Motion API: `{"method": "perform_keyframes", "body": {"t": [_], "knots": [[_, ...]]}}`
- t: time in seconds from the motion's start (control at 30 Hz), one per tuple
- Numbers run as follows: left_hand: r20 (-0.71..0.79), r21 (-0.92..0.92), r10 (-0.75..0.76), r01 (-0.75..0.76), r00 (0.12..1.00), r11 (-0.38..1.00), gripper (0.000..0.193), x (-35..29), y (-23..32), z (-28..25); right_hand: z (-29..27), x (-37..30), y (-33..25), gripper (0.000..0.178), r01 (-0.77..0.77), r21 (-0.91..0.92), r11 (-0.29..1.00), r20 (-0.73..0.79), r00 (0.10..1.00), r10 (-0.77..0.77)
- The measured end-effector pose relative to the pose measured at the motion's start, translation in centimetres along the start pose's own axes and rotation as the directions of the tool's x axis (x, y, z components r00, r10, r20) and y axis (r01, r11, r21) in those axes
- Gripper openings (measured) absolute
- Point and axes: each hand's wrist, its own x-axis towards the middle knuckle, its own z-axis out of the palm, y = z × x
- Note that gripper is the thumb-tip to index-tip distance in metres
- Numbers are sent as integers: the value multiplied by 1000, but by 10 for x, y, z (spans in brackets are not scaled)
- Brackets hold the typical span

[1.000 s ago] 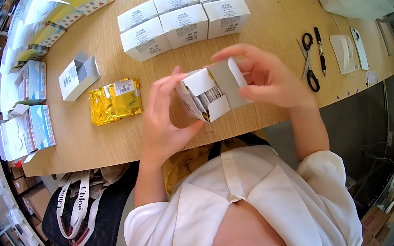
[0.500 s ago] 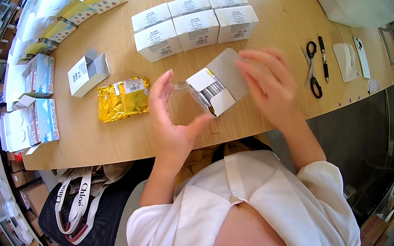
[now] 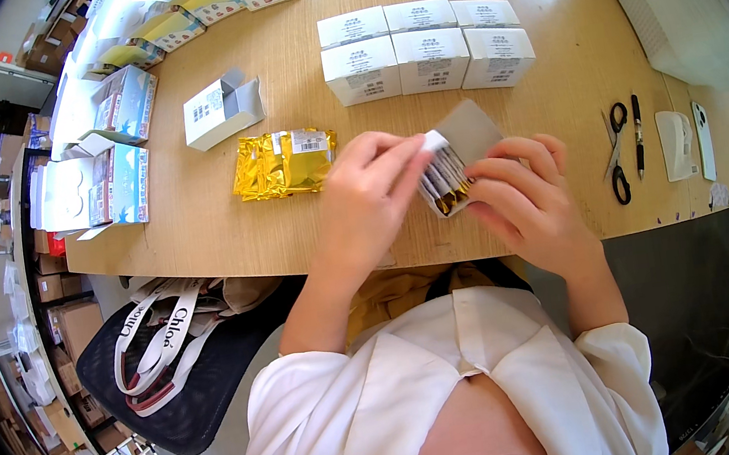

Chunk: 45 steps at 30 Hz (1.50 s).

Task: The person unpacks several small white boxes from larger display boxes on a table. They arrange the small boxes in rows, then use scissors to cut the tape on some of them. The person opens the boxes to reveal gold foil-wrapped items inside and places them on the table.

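Note:
An open small white box [image 3: 473, 132] is between my hands near the table's front edge, its lid flap raised at the back. A tight row of thin packets with gold ends [image 3: 445, 182] shows inside it. My left hand [image 3: 371, 192] pinches the white side flap at the box's upper left. The fingers of my right hand [image 3: 522, 197] curl onto the box's right side and hide its lower right edge. To the left of the box lies a pile of shiny gold packets [image 3: 284, 163], the top one bearing a white label.
Several closed white boxes [image 3: 433, 60] stand in two rows at the back. An open white box [image 3: 223, 111] lies behind the gold packets. Colourful display boxes [image 3: 124, 181] line the left edge. Scissors [image 3: 617, 154], a pen [image 3: 639, 136] and a white phone [image 3: 703, 141] lie at right.
Both hands have closed in on the white box from either side and now touch it. The side flaps that lay over its packets are opened, uncovering more of the row. The whole view has shifted.

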Motion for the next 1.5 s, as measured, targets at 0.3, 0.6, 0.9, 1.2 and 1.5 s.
{"method": "perform_keyframes", "body": {"t": [0.3,0.6,0.9,1.2,1.5], "knots": [[169,-705,-562,498,810,505,48,-15,-30,5,19,-23,24,19,210,-125,970,-219,947,-234],[326,-452,-268,399,907,798,74,-23,-23,8,5,-17,13,22,-48,127,991,-129,990,64],[169,-250,-58,100,984,963,43,-19,-15,9,-6,-5,9,31,-176,287,942,-3,983,185],[153,-147,1,21,988,989,48,-23,-12,9,-9,-7,6,27,-322,258,911,41,946,322],[206,-192,-15,55,979,980,55,-27,-13,11,-11,-6,12,23,-387,252,887,119,922,368]]}}
